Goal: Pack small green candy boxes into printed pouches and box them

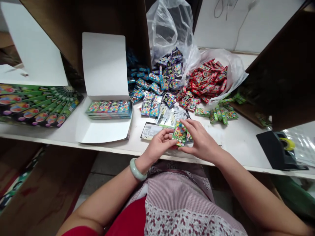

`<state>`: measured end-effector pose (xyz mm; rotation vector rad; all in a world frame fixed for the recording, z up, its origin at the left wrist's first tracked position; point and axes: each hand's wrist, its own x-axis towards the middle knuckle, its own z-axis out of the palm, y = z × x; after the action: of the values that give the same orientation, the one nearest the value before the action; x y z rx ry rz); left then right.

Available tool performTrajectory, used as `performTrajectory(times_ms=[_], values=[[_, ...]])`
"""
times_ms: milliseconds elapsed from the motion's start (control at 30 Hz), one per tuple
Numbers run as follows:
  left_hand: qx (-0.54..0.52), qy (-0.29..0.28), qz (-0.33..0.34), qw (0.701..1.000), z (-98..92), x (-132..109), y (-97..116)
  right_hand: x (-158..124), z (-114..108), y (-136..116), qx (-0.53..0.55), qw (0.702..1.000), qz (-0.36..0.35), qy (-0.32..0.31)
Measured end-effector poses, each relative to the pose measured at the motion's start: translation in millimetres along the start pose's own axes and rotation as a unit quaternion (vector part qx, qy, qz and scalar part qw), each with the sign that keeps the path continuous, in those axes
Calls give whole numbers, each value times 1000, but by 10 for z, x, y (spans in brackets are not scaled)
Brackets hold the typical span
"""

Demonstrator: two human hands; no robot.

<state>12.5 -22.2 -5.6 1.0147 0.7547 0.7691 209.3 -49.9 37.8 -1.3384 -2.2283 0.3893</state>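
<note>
Near the table's front edge, my left hand (161,144) and my right hand (200,139) close in from both sides on a small green printed box (180,131) with coloured balls on it. The left fingers pinch its lower left corner, and the right fingers hold its top and right side. Part of another small box shows under the right fingers. Beneath and beside the hands lie printed cards (150,130). Just behind them sits a group of blue small boxes (150,106). To the left, an open white carton (104,131) holds stacked rows of small boxes (109,109).
Purple boxes (173,67) and red boxes (209,78) spill from clear plastic bags (169,24) at the back. Loose green boxes (219,114) lie to the right. A tape dispenser (283,149) stands at the right edge, and fanned printed cartons (34,106) at the left.
</note>
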Motion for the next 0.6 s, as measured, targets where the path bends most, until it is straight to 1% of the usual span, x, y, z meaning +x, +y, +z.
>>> performTrajectory(times_ms=[67,100,133,167,200,233,267,300,367,400,433,533,600], values=[[104,-16,46,993,-67,15,42,-13,0,27,-25,1000,2,13],[185,-25,80,979,-124,31,78,-27,-12,71,-31,999,7,24],[278,-35,115,953,-197,55,118,-48,-32,133,-37,999,14,38],[377,-46,145,914,-281,87,158,-77,-58,209,-44,997,24,55],[466,-60,161,868,-370,125,192,-112,-87,292,-53,995,35,74],[538,-77,157,824,-454,166,218,-151,-113,373,-62,993,46,93],[593,-95,144,787,-529,208,235,-192,-133,446,-69,990,56,106],[632,-111,130,756,-588,247,243,-230,-142,504,-74,989,64,111],[676,-132,122,715,-656,305,248,-292,-128,567,-75,990,66,100],[686,-134,132,703,-668,319,250,-313,-109,573,-75,991,63,95],[690,-130,148,697,-671,323,255,-326,-89,567,-79,991,59,94],[672,-98,205,705,-675,290,282,-325,-49,512,-101,988,42,105],[658,-95,234,710,-695,254,301,-304,-59,469,-113,989,24,89]])
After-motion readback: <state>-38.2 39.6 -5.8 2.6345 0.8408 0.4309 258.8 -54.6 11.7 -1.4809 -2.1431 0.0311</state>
